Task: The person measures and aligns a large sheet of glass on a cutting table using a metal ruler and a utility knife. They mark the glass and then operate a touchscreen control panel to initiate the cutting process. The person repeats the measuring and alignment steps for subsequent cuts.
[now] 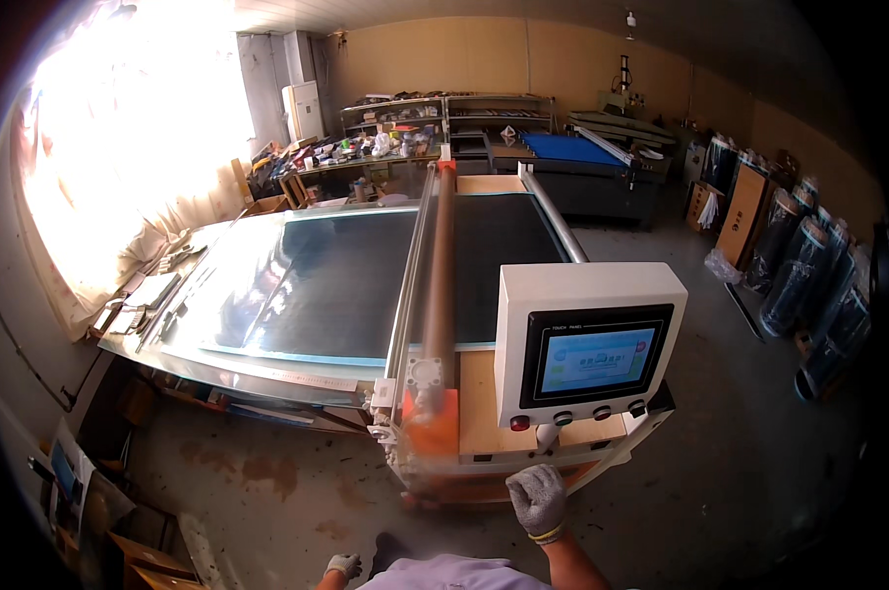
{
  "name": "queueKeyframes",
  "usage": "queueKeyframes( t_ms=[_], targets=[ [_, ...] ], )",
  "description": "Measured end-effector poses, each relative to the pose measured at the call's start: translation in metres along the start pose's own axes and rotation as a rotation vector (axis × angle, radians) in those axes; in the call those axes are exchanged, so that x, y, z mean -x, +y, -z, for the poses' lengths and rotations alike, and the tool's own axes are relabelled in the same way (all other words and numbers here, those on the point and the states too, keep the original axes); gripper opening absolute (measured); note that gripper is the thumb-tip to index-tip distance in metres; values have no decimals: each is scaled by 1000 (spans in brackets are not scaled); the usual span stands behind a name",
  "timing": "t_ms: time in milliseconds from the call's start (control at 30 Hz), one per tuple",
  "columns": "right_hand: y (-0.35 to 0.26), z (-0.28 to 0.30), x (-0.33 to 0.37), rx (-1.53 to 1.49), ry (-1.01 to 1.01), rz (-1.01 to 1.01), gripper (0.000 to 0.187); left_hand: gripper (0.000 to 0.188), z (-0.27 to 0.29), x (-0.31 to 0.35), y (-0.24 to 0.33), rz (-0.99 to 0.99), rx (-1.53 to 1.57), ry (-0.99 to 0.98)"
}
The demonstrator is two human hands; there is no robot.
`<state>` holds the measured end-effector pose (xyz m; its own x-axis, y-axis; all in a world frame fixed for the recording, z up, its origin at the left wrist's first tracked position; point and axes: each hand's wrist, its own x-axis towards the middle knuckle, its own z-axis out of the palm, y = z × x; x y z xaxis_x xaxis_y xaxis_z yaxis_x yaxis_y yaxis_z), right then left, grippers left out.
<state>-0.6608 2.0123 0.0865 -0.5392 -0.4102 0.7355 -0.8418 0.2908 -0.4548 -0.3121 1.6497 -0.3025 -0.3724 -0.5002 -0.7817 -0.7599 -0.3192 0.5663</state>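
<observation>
My right hand point(538, 500), in a grey knit glove with a yellow-edged cuff, is raised just below the control box point(590, 285). Its fingers are curled in, and I see nothing in them. Round buttons point(563, 419) line the box's lower edge, apart from the glove; the touch screen point(599, 360) above them is lit. Low beside my body, my left hand point(344, 565) wears a similar glove, its fingers loosely curled around nothing visible. Ahead is a long machine table with a dark sheet point(351, 280) spread over it. A brownish roller point(443, 256) on a gantry crosses the sheet, blurred near its orange end plate point(432, 423).
A cluttered workbench point(366, 147) and shelves stand at the back left. Behind the machine is a blue-topped table point(574, 147). Wrapped rolls point(787, 261) and a cardboard box point(741, 211) lean along the right wall. Wooden pieces point(149, 556) lie at the lower left.
</observation>
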Motion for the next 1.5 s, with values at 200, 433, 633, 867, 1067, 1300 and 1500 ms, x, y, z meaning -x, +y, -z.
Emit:
queueKeyframes(
  t_ms=[200, 433, 633, 867, 1067, 1300, 1500],
  targets=[
    [3, -1, 2, -9, -2, -5, 7, 37, 2, -20, -16, 13, -36, -2],
    [-3, 0, -2, -18, -18, -14, 8, 37, 9, -9, -14, 32, -57, 9],
    [3, 0, 0, 7, -10, -25, 8, 31, -15, 55, 46, -1, -66, 12],
    [9, 4, -1, 27, 31, 18, 10, 29, -19, 61, 57, -38, -80, 0],
    [11, 8, 4, 32, 38, -62, 16, 27, -13, 49, 43, -36, -8, -12],
    [14, 17, -7, 41, 73, -41, 15, 26, -10, 33, 32, -31, 64, 18],
    [13, 18, -10, 57, 81, -25, 12, 24, -3, 24, 25, -19, -33, 10]
  ],
)
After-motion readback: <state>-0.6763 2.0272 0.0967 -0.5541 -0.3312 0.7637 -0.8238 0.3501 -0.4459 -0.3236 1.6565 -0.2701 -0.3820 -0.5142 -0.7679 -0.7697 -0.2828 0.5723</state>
